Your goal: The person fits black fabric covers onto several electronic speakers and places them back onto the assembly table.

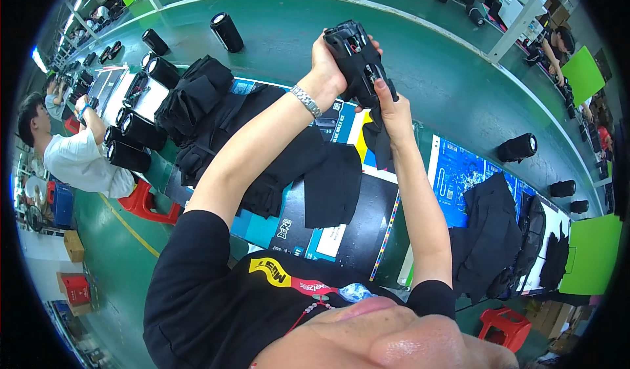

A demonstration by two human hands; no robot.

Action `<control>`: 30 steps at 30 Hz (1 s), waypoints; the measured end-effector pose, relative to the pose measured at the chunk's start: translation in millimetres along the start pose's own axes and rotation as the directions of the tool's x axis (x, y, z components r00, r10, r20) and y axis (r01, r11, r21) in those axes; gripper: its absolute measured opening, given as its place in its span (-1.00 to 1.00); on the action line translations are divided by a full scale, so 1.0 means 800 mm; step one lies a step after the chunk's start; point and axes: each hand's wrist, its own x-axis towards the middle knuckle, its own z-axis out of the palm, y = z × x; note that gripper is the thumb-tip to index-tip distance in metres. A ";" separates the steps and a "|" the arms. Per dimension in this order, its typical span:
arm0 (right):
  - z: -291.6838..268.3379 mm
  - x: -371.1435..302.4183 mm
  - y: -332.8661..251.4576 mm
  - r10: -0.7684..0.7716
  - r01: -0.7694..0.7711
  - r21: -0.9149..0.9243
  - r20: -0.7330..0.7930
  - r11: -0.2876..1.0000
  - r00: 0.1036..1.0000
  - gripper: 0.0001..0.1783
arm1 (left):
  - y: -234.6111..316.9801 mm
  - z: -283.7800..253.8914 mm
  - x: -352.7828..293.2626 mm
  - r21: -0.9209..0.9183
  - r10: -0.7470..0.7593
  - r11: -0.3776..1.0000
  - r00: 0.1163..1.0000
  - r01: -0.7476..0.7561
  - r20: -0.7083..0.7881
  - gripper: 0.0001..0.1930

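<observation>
Above the table I hold up a black plastic speaker body (351,47), tilted, with parts of its inside showing. Black cloth (364,77) lies against it, and a loose end hangs below. My left hand (327,67), with a metal watch at the wrist, is wrapped round the body's left side, its fingers partly hidden behind. My right hand (394,113) grips the lower right end, thumb pressed on the cloth. Beneath my arms, black fabric pieces (333,185) are spread on the printed boards covering the table.
A heap of black fabric (197,100) is at left, beside several cylindrical black speakers (141,131). Another fabric pile (489,231) lies at right. Single speakers stand on the green surface beyond, one (226,32) far left, another (517,147) right. A co-worker (79,146) sits at left; red stools (505,326) stand below.
</observation>
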 end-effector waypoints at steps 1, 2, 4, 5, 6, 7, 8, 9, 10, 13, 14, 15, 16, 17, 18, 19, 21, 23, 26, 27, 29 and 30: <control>0.001 0.000 -0.005 0.062 -0.062 -0.036 0.013 0.997 0.998 -0.43 | 0.000 -0.006 0.001 -0.025 -0.010 1.000 1.000 0.010 -0.011 -0.40; 0.003 0.000 -0.010 0.055 -0.054 -0.041 0.016 0.998 0.998 -0.43 | 0.000 -0.011 0.004 -0.028 -0.005 1.000 1.000 0.005 -0.003 -0.40; 0.004 -0.001 -0.023 0.018 -0.030 -0.124 -0.101 0.992 0.995 -0.44 | 0.000 -0.020 0.014 -0.126 -0.013 0.992 0.996 0.002 -0.087 -0.44; -0.003 0.010 -0.023 -0.157 0.105 -0.276 -0.175 0.955 0.972 -0.45 | -0.001 -0.024 0.021 -0.146 -0.023 0.989 0.987 -0.001 -0.161 -0.46; -0.016 0.018 -0.028 -0.169 0.113 -0.278 -0.190 0.954 0.967 -0.45 | 0.001 -0.028 0.030 -0.173 -0.054 0.985 0.955 0.003 -0.293 -0.43; -0.022 0.022 -0.047 -0.391 0.281 -0.471 -0.154 0.837 0.908 -0.44 | 0.010 -0.040 0.034 -0.019 -0.056 0.998 0.933 0.053 -0.355 -0.40; -0.030 0.029 -0.062 -0.586 0.413 -0.638 -0.075 0.650 0.807 -0.43 | 0.022 -0.052 0.038 0.133 -0.045 0.985 0.910 0.109 -0.412 -0.37; -0.045 0.039 -0.070 -0.652 0.429 -0.752 -0.002 0.501 0.758 -0.39 | 0.024 -0.054 0.039 0.265 0.009 0.959 0.930 0.096 -0.366 -0.36; -0.053 0.050 -0.073 -0.657 0.421 -0.756 -0.016 0.501 0.753 -0.39 | 0.026 -0.058 0.035 0.390 0.063 0.918 0.945 0.070 -0.320 -0.36; -0.072 0.071 -0.066 -0.588 0.485 -0.840 0.271 0.242 0.762 -0.35 | 0.019 -0.046 0.047 0.500 0.060 0.865 0.982 0.039 -0.181 -0.49; -0.077 0.076 -0.053 -0.550 0.498 -0.830 0.301 0.251 0.779 -0.37 | 0.016 -0.039 0.049 0.600 0.057 0.800 0.996 -0.005 -0.069 -0.54; -0.082 0.077 -0.036 -0.570 0.506 -0.809 0.274 0.298 0.774 -0.36 | 0.010 -0.031 0.054 0.599 0.048 0.801 0.996 0.004 -0.070 -0.54; -0.080 0.076 -0.029 -0.590 0.524 -0.781 0.256 0.340 0.765 -0.34 | 0.006 -0.024 0.060 0.669 0.071 0.738 0.996 -0.084 0.047 -0.60; -0.082 0.071 -0.027 -0.528 0.427 -0.778 0.146 0.461 0.836 -0.33 | 0.001 -0.017 0.067 0.723 0.081 0.668 0.983 -0.176 0.165 -0.65; -0.087 0.075 -0.023 -0.525 0.425 -0.779 0.148 0.460 0.838 -0.33 | -0.003 -0.010 0.076 0.721 0.080 0.671 0.984 -0.174 0.162 -0.65; -0.091 0.072 -0.018 -0.512 0.374 -0.758 0.062 0.534 0.857 -0.34 | -0.009 -0.006 0.087 0.831 0.049 0.499 0.965 -0.247 0.257 -0.67; -0.099 0.067 -0.010 -0.515 0.353 -0.706 -0.020 0.614 0.857 -0.38 | -0.026 -0.003 0.110 0.916 -0.027 0.246 0.942 -0.317 0.334 -0.66; -0.107 0.063 -0.007 -0.496 0.324 -0.675 -0.073 0.663 0.865 -0.38 | -0.044 0.001 0.132 0.955 -0.172 0.179 0.948 -0.238 0.269 -0.64; -0.116 0.069 0.005 -0.598 0.458 -0.556 -0.090 0.694 0.796 -0.40 | -0.062 0.006 0.149 0.989 -0.322 0.072 0.936 -0.128 0.144 -0.59; -0.109 0.069 0.000 -0.536 0.408 -0.514 -0.124 0.755 0.835 -0.42 | -0.052 0.002 0.156 0.992 -0.339 0.047 0.932 -0.119 0.128 -0.61; -0.109 0.071 0.001 -0.433 0.343 -0.383 -0.176 0.857 0.884 -0.30 | -0.043 0.011 0.153 0.985 -0.313 0.024 0.935 -0.169 0.168 -0.71; -0.108 0.077 0.009 -0.334 0.236 -0.373 -0.223 0.897 0.916 -0.20 | -0.040 0.019 0.146 0.982 -0.229 0.014 0.955 -0.188 0.187 -0.76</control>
